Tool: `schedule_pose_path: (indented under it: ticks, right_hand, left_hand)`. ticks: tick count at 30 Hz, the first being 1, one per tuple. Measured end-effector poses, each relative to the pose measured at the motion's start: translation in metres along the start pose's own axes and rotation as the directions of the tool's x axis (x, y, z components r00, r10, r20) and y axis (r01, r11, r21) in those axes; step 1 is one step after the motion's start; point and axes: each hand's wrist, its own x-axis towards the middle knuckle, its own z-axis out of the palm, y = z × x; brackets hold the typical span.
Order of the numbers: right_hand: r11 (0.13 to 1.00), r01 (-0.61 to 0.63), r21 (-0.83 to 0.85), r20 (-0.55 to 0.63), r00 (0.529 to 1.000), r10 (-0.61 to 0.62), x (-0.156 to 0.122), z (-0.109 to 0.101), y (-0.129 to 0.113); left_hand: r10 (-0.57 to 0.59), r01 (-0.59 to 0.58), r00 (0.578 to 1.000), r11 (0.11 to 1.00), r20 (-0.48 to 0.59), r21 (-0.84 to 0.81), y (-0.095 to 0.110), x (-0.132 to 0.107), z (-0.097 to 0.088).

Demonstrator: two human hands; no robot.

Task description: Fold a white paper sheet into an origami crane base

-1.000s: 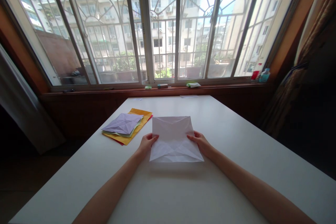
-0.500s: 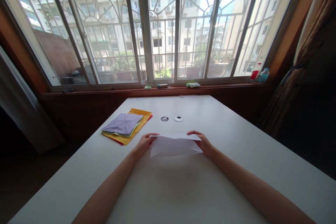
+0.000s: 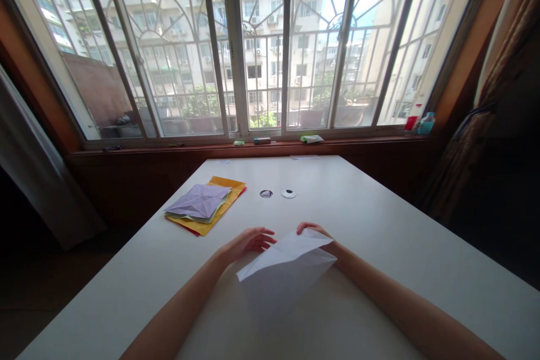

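Observation:
A creased white sheet of paper point(image 3: 287, 259) is lifted off the white table point(image 3: 379, 247) near its front middle, tilted with its near left corner pointing toward me. My right hand point(image 3: 314, 232) grips the sheet's far right edge, mostly hidden behind it. My left hand point(image 3: 248, 241) hovers just left of the sheet with fingers stretched out, at its far edge, holding nothing that I can see.
A stack of coloured papers point(image 3: 205, 205), lilac on top of yellow and red, lies at the left. Two small round things point(image 3: 277, 194) sit mid-table beyond the sheet. Small items and bottles point(image 3: 419, 122) rest on the window sill.
The sheet was held upright facing me, then tipped down toward the table, uncovering the two round things. Now it is turned and tilted, held by the right hand while the left has let go.

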Motion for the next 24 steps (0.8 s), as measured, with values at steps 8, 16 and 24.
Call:
schedule_pose_path:
  ticks: [8,16,24]
  right_hand:
    - [0.999,-0.004,0.050,0.007,1.000,0.004,0.001,0.027,0.012]
    - [0.986,0.149,0.081,-0.146,0.980,-0.136,0.003,0.013,0.005]
    - [0.977,0.194,-0.090,-0.220,0.953,-0.210,0.007,0.017,0.016]
  left_hand:
    - [-0.010,0.010,0.999,1.000,0.047,0.006,-0.008,-0.001,0.041]
    - [0.123,-0.167,0.910,0.983,-0.396,-0.079,-0.020,0.013,0.030]
    - [0.157,-0.193,0.921,0.979,-0.356,-0.067,-0.021,0.013,0.044]
